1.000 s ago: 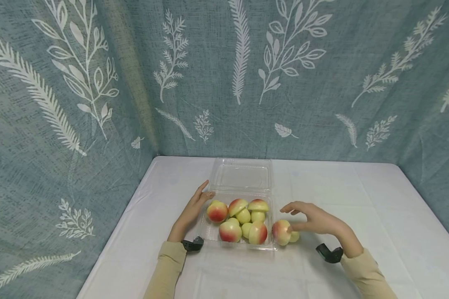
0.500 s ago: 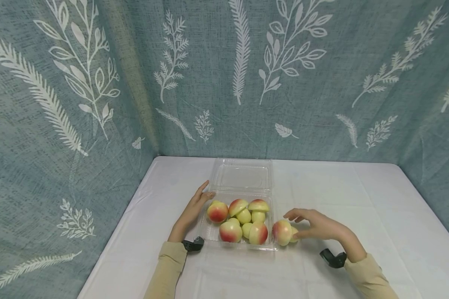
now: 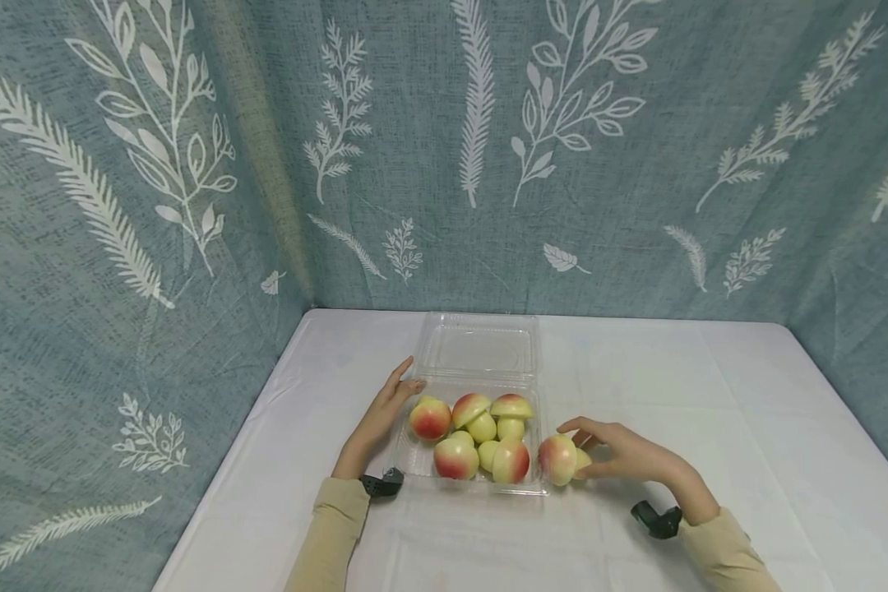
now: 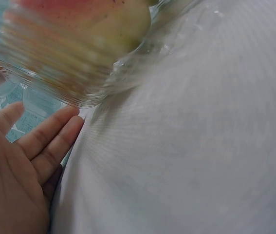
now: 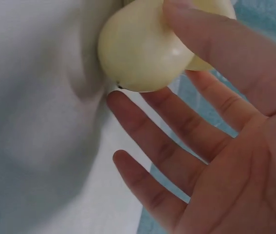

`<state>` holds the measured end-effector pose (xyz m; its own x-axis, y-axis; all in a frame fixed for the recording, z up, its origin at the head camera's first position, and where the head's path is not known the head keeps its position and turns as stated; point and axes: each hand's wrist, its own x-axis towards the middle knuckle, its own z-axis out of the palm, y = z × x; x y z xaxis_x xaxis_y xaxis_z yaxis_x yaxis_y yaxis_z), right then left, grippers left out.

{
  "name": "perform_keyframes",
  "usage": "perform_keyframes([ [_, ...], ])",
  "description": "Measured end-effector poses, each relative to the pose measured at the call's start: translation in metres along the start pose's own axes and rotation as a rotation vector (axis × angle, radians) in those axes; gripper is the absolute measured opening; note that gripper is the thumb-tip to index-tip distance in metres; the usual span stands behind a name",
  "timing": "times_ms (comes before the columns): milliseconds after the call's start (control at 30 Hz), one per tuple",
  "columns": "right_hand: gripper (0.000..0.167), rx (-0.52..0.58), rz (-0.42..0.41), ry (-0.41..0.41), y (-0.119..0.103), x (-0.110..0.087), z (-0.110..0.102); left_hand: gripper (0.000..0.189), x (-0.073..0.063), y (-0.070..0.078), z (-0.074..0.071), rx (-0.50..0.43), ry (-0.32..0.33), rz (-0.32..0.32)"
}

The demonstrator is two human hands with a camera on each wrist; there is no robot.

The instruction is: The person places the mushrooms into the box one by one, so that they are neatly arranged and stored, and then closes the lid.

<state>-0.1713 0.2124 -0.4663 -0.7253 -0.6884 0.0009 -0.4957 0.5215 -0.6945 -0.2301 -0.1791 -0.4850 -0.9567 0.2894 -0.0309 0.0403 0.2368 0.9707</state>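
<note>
A clear plastic box stands on the table with several model mushrooms inside, yellow-stemmed with red-and-yellow caps. Along its left wall, my left hand has its fingers extended; in the left wrist view the fingertips are right at the ribbed plastic. One more mushroom lies on its side just outside the box's right wall, cap toward the box. My right hand pinches its stem, thumb on the near side and fingers reaching round the far side. In the right wrist view, the thumb presses the pale yellow stem.
The box's hinged clear lid lies folded back behind it. A white cloth covers the table, and teal leaf-patterned curtains hang close behind and at both sides.
My right hand has come down and slightly right, thumb moving from the cap to the stem, fingers closing round it. The left hand, box and mushrooms stay put.
</note>
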Motion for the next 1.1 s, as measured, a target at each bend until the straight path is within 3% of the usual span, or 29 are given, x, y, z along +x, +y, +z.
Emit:
perform_keyframes([
  [400,0.054,0.017,-0.003,0.011,0.005,-0.001,0.000,0.054,0.002,-0.001,-0.001,-0.006,-0.006,-0.004],
  [533,0.051,0.018,0.000,0.005,0.006,-0.003,-0.001,0.054,0.007,-0.014,-0.001,-0.004,0.011,0.011],
  [767,0.050,-0.026,-0.064,0.034,0.003,-0.006,-0.009,0.053,0.002,-0.001,0.000,-0.011,0.007,-0.002],
  [967,0.049,-0.038,-0.086,0.068,-0.004,-0.009,-0.018,0.053,0.013,-0.026,-0.001,-0.027,0.031,-0.006],
  [1100,0.049,-0.040,-0.074,0.073,-0.007,-0.011,-0.022,0.053,0.015,-0.034,0.000,-0.010,0.046,0.013],
])
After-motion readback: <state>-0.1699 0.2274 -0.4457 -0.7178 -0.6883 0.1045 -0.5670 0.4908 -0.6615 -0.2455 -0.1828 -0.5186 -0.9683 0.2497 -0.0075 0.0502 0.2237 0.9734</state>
